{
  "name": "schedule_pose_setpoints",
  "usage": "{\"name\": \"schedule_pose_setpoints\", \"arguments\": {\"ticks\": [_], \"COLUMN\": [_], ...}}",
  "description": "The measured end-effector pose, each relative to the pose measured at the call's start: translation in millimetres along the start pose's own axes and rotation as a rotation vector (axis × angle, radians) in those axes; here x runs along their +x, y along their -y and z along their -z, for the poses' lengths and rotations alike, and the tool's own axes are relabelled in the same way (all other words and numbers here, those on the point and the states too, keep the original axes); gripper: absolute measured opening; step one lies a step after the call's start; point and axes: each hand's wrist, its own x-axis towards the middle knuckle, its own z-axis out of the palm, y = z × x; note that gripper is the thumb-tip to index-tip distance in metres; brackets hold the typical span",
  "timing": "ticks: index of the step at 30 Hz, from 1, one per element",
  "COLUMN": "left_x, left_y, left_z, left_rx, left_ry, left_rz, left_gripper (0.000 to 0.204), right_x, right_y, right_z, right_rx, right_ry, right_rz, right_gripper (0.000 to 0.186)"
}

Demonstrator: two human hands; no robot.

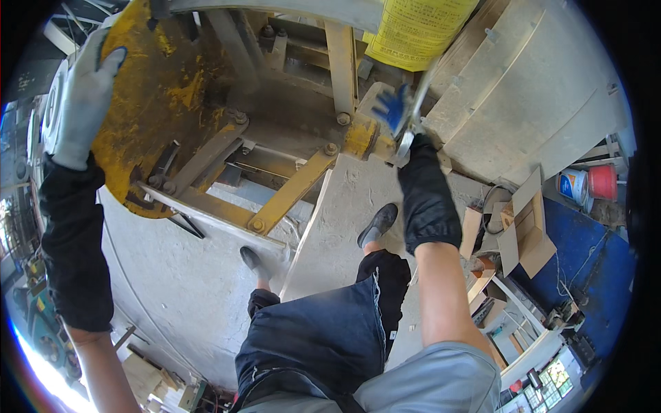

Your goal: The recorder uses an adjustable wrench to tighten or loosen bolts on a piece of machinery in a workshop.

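Observation:
My left hand [93, 86], in a pale glove, grips the edge of a large, worn yellow metal plate [162, 89]. Its thumb shows against the plate's face; the other fingers are partly hidden. My right hand [391, 110] wears a glove with blue-coated fingers, which are spread apart and blurred. Beside its palm and wrist runs a slanting metal lever [421, 96], and I see no grasp around it. Just left of this hand is a yellow-and-grey cylindrical joint [361, 136]. Yellow bars [292, 193] with bolts join the plate to the machine frame.
A yellow printed sheet [420, 31] hangs above the right hand, beside a large grey metal panel [530, 76]. Open cardboard boxes [527, 227] stand at the right, near a red bucket [602, 182] and a blue surface [592, 261]. My shoes [379, 224] are on the dusty grey floor [186, 275].

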Motion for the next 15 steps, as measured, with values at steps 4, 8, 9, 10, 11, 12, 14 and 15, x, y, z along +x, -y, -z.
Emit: {"name": "schedule_pose_setpoints", "arguments": {"ticks": [4, 8, 9, 10, 11, 12, 14, 15], "left_x": [13.4, 14.3, 14.3, 13.5, 11.7, 9.2, 9.2, 7.8], "left_y": [3.8, -18.4, -14.2, -7.9, -4.0, -0.9, 0.3, 1.3], "left_z": [-16.5, -15.9, -14.3, -17.7, -22.2, -25.3, -20.9, -20.5], "left_rx": [-0.055, 0.006, -0.003, 0.014, 0.035, 0.034, 0.005, -0.038], "left_ry": [-0.166, -0.127, -0.136, -0.148, -0.159, -0.177, -0.178, -0.159], "left_rz": [-0.187, -0.067, -0.062, -0.071, -0.083, -0.095, -0.097, -0.099], "left_gripper": [0.040, 0.042, 0.042, 0.042, 0.043, 0.044, 0.044, 0.044], "right_x": [-106.3, -280.7, -310.6, -337.4, -350.1, -357.0, -315.2, -288.2], "right_y": [151.2, 147.2, 124.1, 85.8, 35.6, -27.7, -109.5, -130.0], "right_z": [-89.1, -142.3, -128.6, -134.0, -127.6, -101.0, -36.1, -7.0], "right_rx": [-0.448, -0.704, -0.589, -0.386, -0.217, -0.183, -0.208, -0.273], "right_ry": [0.058, -0.127, -0.146, -0.240, -0.278, -0.334, -0.417, -0.456], "right_rz": [0.111, 0.223, -0.039, -0.177, -0.252, -0.209, -0.155, -0.156], "right_gripper": [0.092, 0.113, 0.096, 0.066, 0.050, 0.041, 0.028, 0.026]}}
